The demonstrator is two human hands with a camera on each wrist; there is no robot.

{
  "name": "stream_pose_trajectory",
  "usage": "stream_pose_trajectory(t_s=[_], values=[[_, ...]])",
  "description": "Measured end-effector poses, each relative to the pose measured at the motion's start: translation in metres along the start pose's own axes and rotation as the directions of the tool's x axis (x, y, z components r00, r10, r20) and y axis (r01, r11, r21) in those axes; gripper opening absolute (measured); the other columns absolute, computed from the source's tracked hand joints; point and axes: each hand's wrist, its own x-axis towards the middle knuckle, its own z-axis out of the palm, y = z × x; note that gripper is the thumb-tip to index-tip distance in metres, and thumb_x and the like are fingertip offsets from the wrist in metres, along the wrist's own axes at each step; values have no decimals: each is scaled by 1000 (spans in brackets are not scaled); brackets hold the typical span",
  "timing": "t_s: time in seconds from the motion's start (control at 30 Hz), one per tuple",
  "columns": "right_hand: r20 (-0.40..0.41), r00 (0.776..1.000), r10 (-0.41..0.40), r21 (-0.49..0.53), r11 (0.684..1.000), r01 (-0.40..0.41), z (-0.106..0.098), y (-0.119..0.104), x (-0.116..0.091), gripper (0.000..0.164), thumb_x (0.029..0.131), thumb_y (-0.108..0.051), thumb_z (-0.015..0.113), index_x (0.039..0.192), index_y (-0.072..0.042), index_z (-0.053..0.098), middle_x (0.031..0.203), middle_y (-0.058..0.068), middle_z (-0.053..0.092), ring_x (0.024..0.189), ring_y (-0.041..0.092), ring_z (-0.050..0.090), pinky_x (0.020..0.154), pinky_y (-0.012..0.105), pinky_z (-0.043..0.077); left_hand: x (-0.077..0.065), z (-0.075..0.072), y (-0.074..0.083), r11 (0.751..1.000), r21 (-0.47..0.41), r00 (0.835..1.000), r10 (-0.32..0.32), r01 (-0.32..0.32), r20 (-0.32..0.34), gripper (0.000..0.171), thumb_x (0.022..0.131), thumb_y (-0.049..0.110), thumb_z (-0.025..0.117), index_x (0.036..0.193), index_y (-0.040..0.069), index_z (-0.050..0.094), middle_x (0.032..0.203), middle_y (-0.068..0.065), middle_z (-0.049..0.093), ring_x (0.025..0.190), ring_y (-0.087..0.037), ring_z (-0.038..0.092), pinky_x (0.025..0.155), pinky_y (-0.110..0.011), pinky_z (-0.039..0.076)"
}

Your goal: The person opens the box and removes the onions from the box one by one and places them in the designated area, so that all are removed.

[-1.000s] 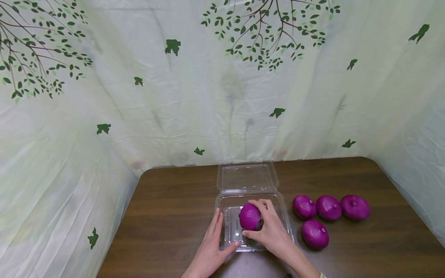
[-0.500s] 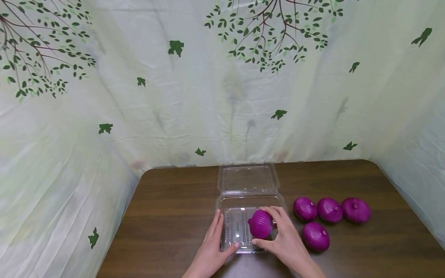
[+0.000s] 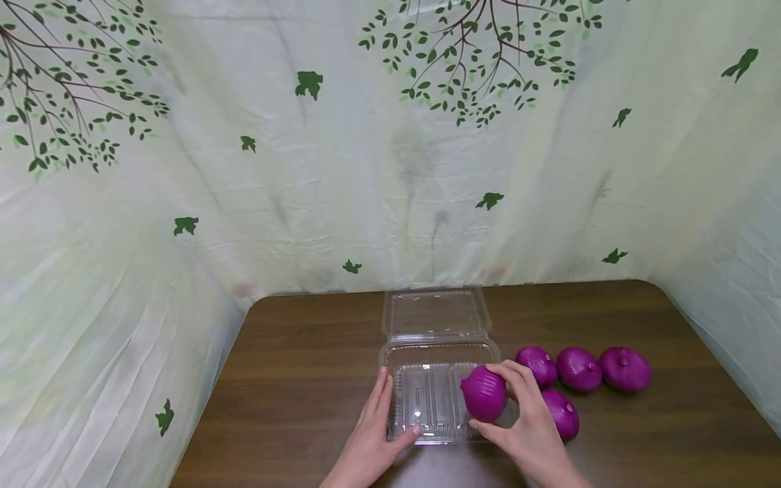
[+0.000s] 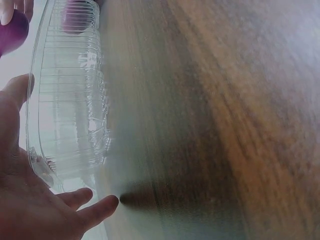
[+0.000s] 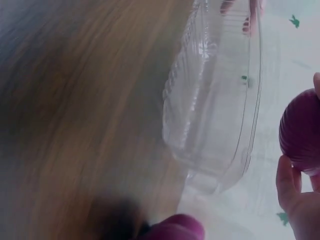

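A purple onion (image 3: 484, 394) is gripped between the thumb and fingers of my right hand (image 3: 529, 423). It is held above the right side of a clear plastic clamshell container (image 3: 436, 434), with its pointed end to the left. In the right wrist view, the onion (image 5: 302, 132) is clear of the container's rim (image 5: 255, 112). My left hand (image 3: 372, 434) rests at the container's near left corner, fingers straight along the left side and thumb at the front edge. The left wrist view shows that hand (image 4: 35, 195) against the clear wall, two fingertips near the table.
Several more purple onions (image 3: 578, 369) lie right of the container, one (image 3: 563, 415) partly behind my right hand. The clamshell's lid (image 3: 436, 313) lies open toward the table's back edge. A leaf-patterned cloth (image 3: 403, 169) hangs behind the brown wooden table (image 3: 311, 352).
My right hand has carried the onion from over the container's middle to its right side. The left hand has stayed at the container's corner.
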Motion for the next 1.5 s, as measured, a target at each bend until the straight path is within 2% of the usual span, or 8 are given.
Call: stream_pose_trajectory(t_s=[0.3,0.6,0.7,0.9,1.1,1.23,1.37,1.5], values=[[-50,998,-27,-46,999,25,-22,7,-8,92,53,-8,98,133,-14,53,132,2,47,112,8,51,91,10,43,0,1,1,1000,8,1000,-1,1,7,98,88,56,66,157,6,18,165,4,0,146,-32,18,107,-60,31],[-248,969,-16,8,1000,19,-39,6,-13,99,41,19,91,129,11,47,125,19,44,113,-1,46,91,7,40,0,1,1,1000,15,1000,0,0,6,98,88,55,67,157,6,18,165,4,0,146,-31,18,108,-58,31],[-266,964,-21,-10,1000,19,-47,8,-13,99,42,19,90,132,10,48,126,18,44,115,0,44,90,6,39,0,1,2,1000,15,1000,-1,0,8,98,88,56,66,157,6,18,165,4,0,146,-31,18,107,-59,31],[-312,950,-24,-116,993,-13,-62,24,-21,101,46,11,91,138,-1,53,128,-1,40,114,1,40,87,3,35,0,0,1,1000,13,1000,-7,7,12,99,88,58,65,158,7,17,165,5,-1,146,-30,17,108,-59,31],[-322,947,0,-109,993,-37,-74,32,-28,99,46,15,90,137,2,53,130,-8,36,109,2,41,76,3,40,0,0,1,1000,19,1000,-6,6,5,99,87,59,65,158,7,18,165,4,1,146,-31,18,107,-59,31],[-346,938,7,-92,995,-42,-81,39,-32,97,43,17,89,133,6,53,132,-6,39,112,3,41,82,5,40,0,0,1,1000,17,1000,-3,3,0,99,87,60,65,157,6,19,165,3,1,146,-31,18,108,-59,31],[-370,923,101,-79,987,-140,-87,43,-36,97,45,18,88,134,5,51,129,-12,40,111,-1,43,86,4,36,0,-1,2,1000,17,1000,-2,2,3,99,87,58,66,157,6,19,165,3,1,146,-32,19,108,-60,31],[-383,873,300,-64,935,-350,-92,42,-41,96,54,8,91,140,-8,50,123,-14,43,103,-8,45,81,3,35,0,-1,3,1000,19,1000,-4,4,4,99,87,58,66,157,6,19,165,2,1,145,-33,19,107,-60,31]])
